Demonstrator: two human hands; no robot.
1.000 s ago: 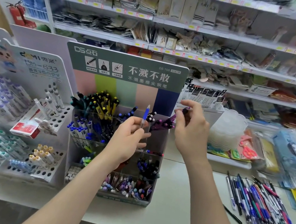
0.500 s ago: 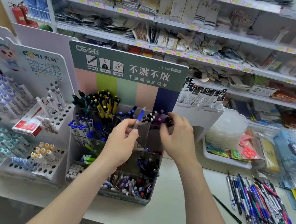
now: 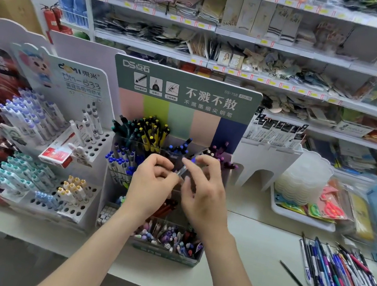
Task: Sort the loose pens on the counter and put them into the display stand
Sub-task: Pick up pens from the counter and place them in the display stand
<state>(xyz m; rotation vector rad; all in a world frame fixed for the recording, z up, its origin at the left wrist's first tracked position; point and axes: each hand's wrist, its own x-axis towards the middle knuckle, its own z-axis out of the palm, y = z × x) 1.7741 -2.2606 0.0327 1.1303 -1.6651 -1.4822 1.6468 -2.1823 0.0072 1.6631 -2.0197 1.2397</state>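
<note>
Stocked shelving (image 3: 272, 45) fills the background behind the white counter (image 3: 251, 251). On the counter's middle, reaching almost to its front edge, stands the display stand (image 3: 185, 93) with a green header and tiered clear compartments. The back ones hold yellow, dark green, blue and purple pens upright, and the front ones hold mixed pens. Just beside it, toward the counter's left end, a white holed rack (image 3: 76, 80) carries white and teal pens. A wide pile of loose pens (image 3: 346, 279) lies at the counter's right end, near the front edge. Both hands meet in front of the display stand's upper compartments. The left hand (image 3: 151, 181) pinches the lower end of a blue pen (image 3: 181, 171) with curled fingers. The right hand (image 3: 202, 189) curls its fingers and thumb round the pen's upper part. One black pen (image 3: 298, 282) lies alone just left of the pile.
</note>
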